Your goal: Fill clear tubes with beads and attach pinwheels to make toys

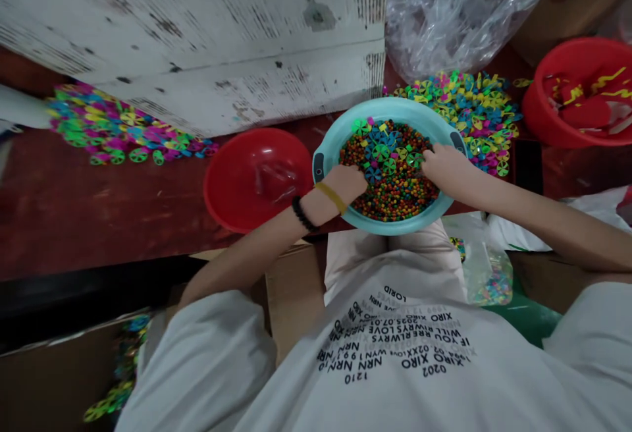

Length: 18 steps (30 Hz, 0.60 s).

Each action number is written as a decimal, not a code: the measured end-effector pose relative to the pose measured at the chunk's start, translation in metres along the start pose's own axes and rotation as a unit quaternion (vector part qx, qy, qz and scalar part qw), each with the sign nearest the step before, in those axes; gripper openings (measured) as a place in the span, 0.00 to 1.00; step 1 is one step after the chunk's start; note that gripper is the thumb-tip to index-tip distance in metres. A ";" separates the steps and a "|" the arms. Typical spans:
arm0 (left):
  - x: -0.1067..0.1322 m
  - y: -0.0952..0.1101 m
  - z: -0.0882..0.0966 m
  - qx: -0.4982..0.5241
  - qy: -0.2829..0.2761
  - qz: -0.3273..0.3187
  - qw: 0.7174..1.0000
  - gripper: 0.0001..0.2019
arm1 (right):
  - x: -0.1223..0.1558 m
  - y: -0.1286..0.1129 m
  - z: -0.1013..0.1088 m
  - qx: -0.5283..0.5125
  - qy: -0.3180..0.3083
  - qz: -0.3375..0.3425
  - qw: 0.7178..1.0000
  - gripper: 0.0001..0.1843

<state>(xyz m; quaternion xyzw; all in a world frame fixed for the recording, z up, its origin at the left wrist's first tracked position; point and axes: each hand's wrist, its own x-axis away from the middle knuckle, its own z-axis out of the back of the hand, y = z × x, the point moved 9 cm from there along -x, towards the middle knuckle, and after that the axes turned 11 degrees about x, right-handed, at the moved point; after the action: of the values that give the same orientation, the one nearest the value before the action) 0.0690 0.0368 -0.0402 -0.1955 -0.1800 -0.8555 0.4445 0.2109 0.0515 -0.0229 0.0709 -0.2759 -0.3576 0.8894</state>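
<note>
A turquoise plastic basin [380, 108] sits on the table edge in front of me, filled with small brown, green, orange and red beads [395, 191]. Several plastic pinwheels [380, 152] in green, blue and yellow lie on top of the beads. My left hand [348, 183], with a yellow band and black beaded bracelet at the wrist, rests in the beads. My right hand [447, 168] reaches in from the other side, close to a green pinwheel [415, 159]. The fingertips of both hands are hidden, so any grip is unclear.
Heaps of pinwheels lie left [123, 129] and right [459, 106] of the basin on a dark red table [99, 221]. A red bowl [257, 178], red bucket [577, 89], white board [187, 43] and clear plastic bag [459, 10] surround it.
</note>
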 end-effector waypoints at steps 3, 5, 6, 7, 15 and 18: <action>-0.020 0.026 -0.016 0.032 -0.033 -0.029 0.999 0.16 | -0.010 -0.007 -0.005 -0.035 -0.033 -0.006 0.999 0.20; -0.033 0.040 -0.025 0.081 -0.031 -0.036 0.996 0.15 | -0.028 -0.017 -0.010 -0.101 -0.043 0.002 0.994 0.20; -0.039 0.043 -0.027 0.116 -0.022 -0.031 0.993 0.14 | -0.038 -0.019 -0.013 -0.138 -0.041 -0.006 0.990 0.20; -0.043 0.042 -0.027 0.150 -0.009 -0.022 0.988 0.13 | -0.048 -0.018 -0.015 -0.170 -0.039 -0.018 0.985 0.19; -0.012 -0.002 0.008 0.096 0.060 -0.015 0.993 0.13 | -0.052 0.030 -0.015 -0.169 -0.016 -0.035 0.985 0.16; -0.011 0.005 -0.005 0.038 0.007 -0.005 0.999 0.17 | -0.050 0.017 -0.023 -0.117 -0.045 -0.038 0.991 0.16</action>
<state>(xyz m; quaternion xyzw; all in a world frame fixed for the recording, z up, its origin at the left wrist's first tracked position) 0.0786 0.0392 -0.0497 -0.1718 -0.2108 -0.8516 0.4481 0.2038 0.0961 -0.0583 -0.0398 -0.2690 -0.4238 0.8639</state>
